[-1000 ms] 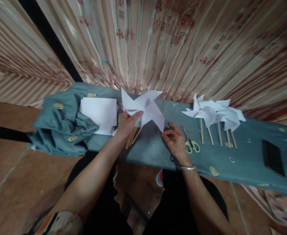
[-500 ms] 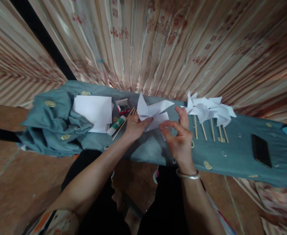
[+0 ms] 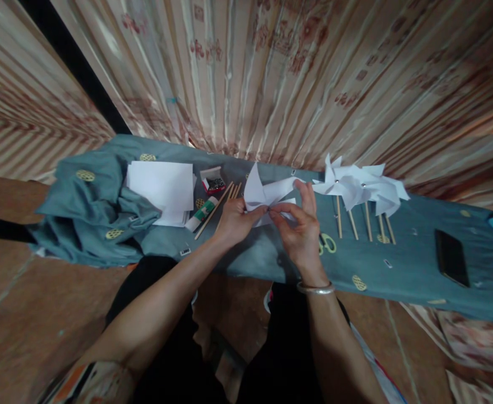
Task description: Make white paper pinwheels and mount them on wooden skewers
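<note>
The left grip point(image 3: 235, 223) holds a white paper pinwheel point(image 3: 255, 191), pinched under the thumb near its middle. The right grip point(image 3: 299, 230) is narrow, thumb and forefinger drawn together at that same middle, other fingers raised; what lies between the fingertips is too small to tell. The pinwheel sits between both grips, above the cloth-covered surface point(image 3: 238, 258). One pointed blade aims away from the person; another stretches rightward to the raised fingers. Its longer spread runs left to right.

Just left of the left grip lie loose wooden sticks point(image 3: 213, 216), slanting away and rightward, beside a green-and-white tube point(image 3: 202, 214) whose label is too blurred to read. Beyond them stands an open red-and-white box point(image 3: 213, 180); farther left, a stack of white paper point(image 3: 161, 188).

Just right of the right grip are green-handled scissors point(image 3: 328, 243), partly hidden. Farther right, pinwheels on sticks point(image 3: 362, 191) overlap, sticks toward the person, then a dark phone point(image 3: 451, 258).
</note>
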Action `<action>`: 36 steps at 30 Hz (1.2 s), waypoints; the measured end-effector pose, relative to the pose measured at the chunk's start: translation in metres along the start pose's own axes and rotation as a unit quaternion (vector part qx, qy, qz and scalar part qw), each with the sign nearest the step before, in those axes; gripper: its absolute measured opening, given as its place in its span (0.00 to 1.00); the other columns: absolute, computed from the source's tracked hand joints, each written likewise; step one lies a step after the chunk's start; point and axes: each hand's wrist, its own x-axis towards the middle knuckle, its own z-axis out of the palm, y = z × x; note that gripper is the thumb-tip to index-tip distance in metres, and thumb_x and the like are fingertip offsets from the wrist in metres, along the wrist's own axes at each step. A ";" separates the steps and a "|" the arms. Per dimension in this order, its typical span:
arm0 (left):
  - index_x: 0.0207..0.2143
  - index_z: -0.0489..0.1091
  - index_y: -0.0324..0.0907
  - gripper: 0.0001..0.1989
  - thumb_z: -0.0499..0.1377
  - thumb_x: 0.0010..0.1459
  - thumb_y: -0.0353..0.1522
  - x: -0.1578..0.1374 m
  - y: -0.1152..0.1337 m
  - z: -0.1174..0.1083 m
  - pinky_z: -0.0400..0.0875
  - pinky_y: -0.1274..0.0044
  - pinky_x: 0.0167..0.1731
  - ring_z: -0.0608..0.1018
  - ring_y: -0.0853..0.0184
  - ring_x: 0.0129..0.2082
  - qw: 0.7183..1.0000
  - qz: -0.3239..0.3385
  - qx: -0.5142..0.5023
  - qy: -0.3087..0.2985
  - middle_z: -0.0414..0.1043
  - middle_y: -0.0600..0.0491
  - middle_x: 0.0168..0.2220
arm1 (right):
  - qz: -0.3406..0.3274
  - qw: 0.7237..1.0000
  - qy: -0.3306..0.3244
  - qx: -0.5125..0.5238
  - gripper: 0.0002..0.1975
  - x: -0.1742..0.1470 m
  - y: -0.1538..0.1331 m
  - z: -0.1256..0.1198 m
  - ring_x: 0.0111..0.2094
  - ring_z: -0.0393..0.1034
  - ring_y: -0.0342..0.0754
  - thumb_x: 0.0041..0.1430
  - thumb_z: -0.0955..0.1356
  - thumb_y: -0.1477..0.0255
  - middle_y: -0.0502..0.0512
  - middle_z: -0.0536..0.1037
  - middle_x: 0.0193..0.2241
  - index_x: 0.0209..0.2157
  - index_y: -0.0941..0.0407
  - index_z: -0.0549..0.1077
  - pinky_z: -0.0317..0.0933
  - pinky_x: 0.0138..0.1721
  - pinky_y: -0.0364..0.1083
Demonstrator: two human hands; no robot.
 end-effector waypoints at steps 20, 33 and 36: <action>0.22 0.77 0.38 0.10 0.66 0.47 0.36 -0.001 0.000 -0.004 0.65 0.79 0.24 0.72 0.69 0.21 0.999 -0.024 0.025 -0.021 0.75 0.55 0.22 | 0.039 0.998 -0.033 0.044 0.05 0.002 0.011 -0.003 0.69 0.47 0.56 0.58 0.70 0.67 0.52 0.64 0.64 0.31 0.52 0.78 0.41 0.67 0.64; 0.26 0.79 0.38 0.07 0.67 0.44 0.34 -0.003 0.008 -0.002 0.67 0.78 0.27 0.74 0.68 0.24 0.999 -0.039 -0.023 -0.024 0.77 0.55 0.23 | 0.041 0.998 -0.025 0.041 0.05 -0.001 0.011 -0.001 0.69 0.47 0.56 0.58 0.69 0.69 0.53 0.66 0.63 0.31 0.52 0.76 0.40 0.67 0.64; 0.24 0.79 0.38 0.07 0.67 0.44 0.34 -0.003 0.010 -0.002 0.66 0.78 0.27 0.73 0.69 0.24 0.998 -0.041 -0.028 -0.028 0.76 0.55 0.23 | 0.048 0.998 -0.025 0.041 0.05 -0.001 0.009 0.000 0.69 0.48 0.56 0.58 0.69 0.68 0.53 0.65 0.63 0.31 0.52 0.76 0.40 0.67 0.65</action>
